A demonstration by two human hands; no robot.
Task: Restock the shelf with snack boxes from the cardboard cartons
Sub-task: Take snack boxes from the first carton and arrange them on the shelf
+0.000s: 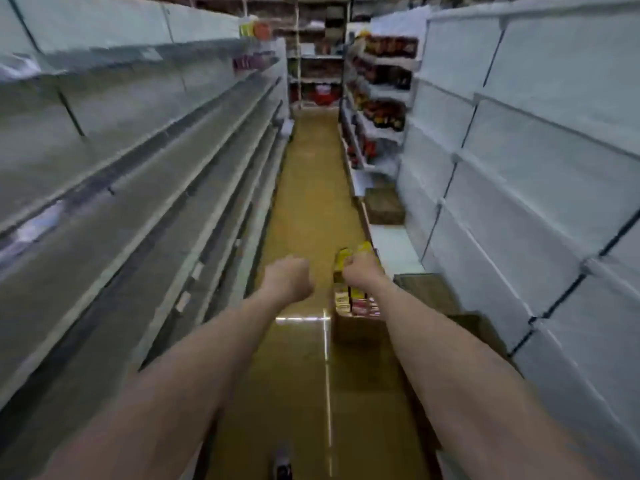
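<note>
Yellow cardboard snack box (349, 259) gripped by right hand (362, 270) above open brown carton (356, 318); left hand (289, 277) clenched, holding nothing, beside it.

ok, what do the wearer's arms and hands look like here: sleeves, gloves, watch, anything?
Both forearms are bare along the whole length in view: no sleeves show. The left hand and right hand are ungloved. No watch, band or ring is visible, though the frame is motion-blurred, so small items could be missed.
</note>
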